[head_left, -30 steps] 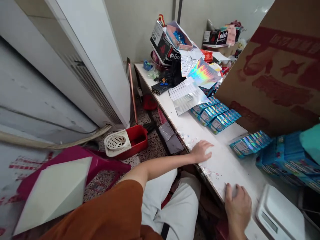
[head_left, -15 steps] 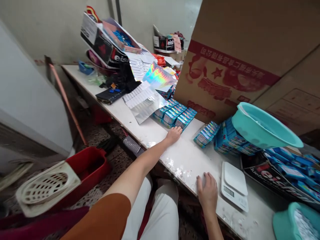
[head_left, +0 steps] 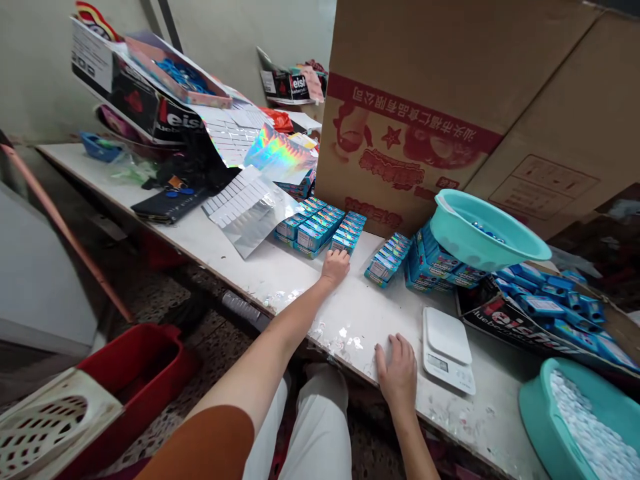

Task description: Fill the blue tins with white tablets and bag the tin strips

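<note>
My left hand (head_left: 336,266) is closed at the near end of a row of small blue boxes (head_left: 349,231). That row stands slightly apart from a stacked block of the same boxes (head_left: 317,225) on its left. At the table's front edge my right hand (head_left: 399,369) rests open and holds nothing, fingers lying on the white table (head_left: 345,313). Beside it on the right is a white digital scale (head_left: 447,347). Another row of blue boxes, clear-wrapped (head_left: 389,259), lies between the left hand's row and a further stack (head_left: 425,257).
A turquoise basin (head_left: 490,233) sits on the stack, by a large carton (head_left: 410,127). A box of blue packs (head_left: 545,320) and a tub of white pieces (head_left: 545,407) are right. Silvery sheets (head_left: 253,213) and a black wallet (head_left: 170,205) lie left; a red bin (head_left: 145,367) stands below.
The view has swung left to right, shifting the scene leftward in the picture. The row at my left hand now shows a wider gap from the block. My right hand stays open by the scale.
</note>
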A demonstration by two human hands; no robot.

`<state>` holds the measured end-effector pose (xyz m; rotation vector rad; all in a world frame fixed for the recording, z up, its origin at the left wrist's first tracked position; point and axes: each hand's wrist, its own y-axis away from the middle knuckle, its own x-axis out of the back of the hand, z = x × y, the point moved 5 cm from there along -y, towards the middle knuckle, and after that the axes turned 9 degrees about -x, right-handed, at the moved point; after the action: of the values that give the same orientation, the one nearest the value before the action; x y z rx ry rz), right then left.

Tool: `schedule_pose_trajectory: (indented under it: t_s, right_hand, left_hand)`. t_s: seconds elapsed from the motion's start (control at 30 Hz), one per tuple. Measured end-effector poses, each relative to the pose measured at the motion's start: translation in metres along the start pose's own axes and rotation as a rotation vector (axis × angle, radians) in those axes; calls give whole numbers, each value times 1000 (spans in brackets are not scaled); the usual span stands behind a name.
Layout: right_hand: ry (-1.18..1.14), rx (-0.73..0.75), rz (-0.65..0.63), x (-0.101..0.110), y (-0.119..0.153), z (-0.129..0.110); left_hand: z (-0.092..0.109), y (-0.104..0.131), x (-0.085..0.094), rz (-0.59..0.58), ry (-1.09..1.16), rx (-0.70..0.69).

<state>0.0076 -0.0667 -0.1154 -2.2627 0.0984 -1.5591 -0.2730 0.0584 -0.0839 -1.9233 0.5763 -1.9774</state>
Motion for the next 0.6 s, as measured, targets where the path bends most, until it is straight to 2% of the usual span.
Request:
schedule_pose_trajectory:
  t_s: [0.17,0.33,0.47,0.6]
  right_hand:
    - [-22,6,-3,1,-1,0]
    - [-74,3,15,2,-1,1]
    - [-92,-3,10,2,-1,1]
    - [-74,-3,-4,1,-2,3]
  left_hand:
    - [3,-1,6,32,53,39]
    - [7,23,23,24,156,7]
    - [20,61,44,-7,198,-71]
    - [52,122,69,-48,253,-191]
